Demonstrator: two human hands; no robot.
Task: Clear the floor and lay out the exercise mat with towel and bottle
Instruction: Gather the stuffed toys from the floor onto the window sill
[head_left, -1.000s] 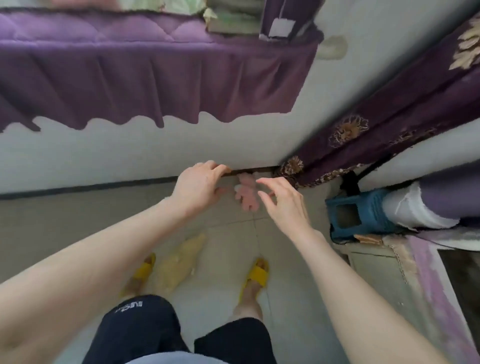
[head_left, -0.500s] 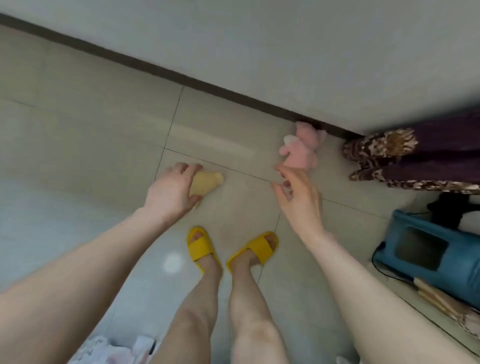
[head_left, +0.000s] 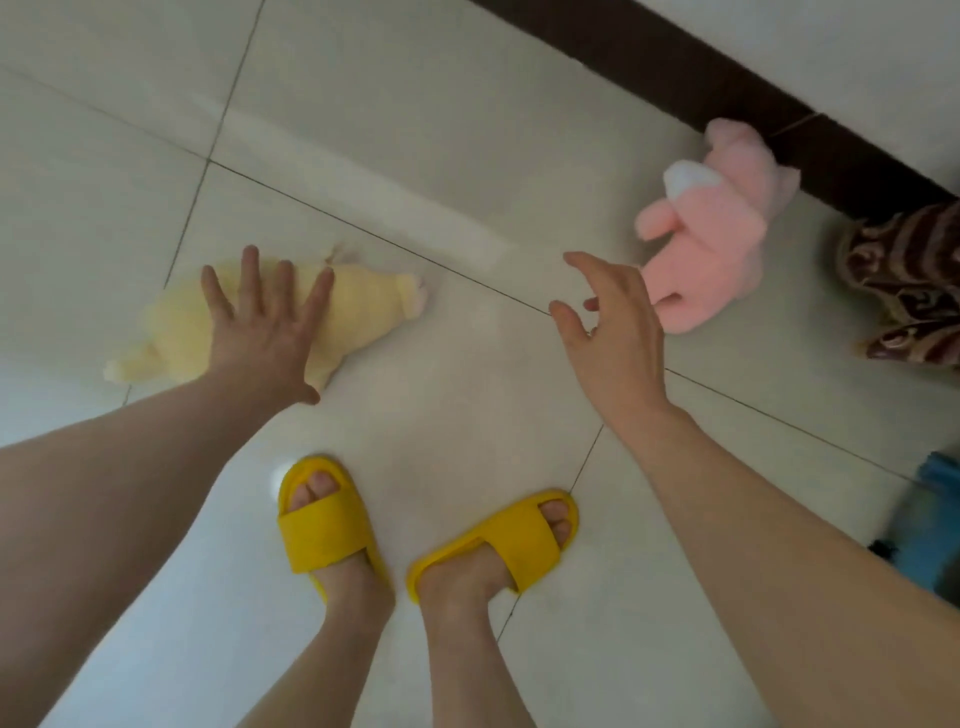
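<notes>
Floor of pale glossy tiles with thin dark joints fills nearly the whole view, and it now looks much nearer than half a second ago, as the head has dropped toward it. A dark skirting board crosses the upper right corner under a light wall. Two bare forearms reach in from the bottom corners.

A yellow soft toy lies flat on the tiles at the left, just ahead of the feet. A pink soft toy lies at the right, close against the skirting board, in the same spot as before. Right of it hangs the brown patterned hem of a curtain, and the corner of a blue box shows at the right edge.

Two yellow slippers stand side by side at the bottom centre. The right foot is now turned outward, whereas earlier the feet were close together.

The left hand is spread wide over the middle of the yellow toy, fingers straight and fanned. Half a second ago it sat at the toy's end with fingers bent. It seems to rest on the plush, though the blur leaves the contact uncertain. The right hand is still short of the pink toy, apart from it, fingers loosely bent and holding nothing.
</notes>
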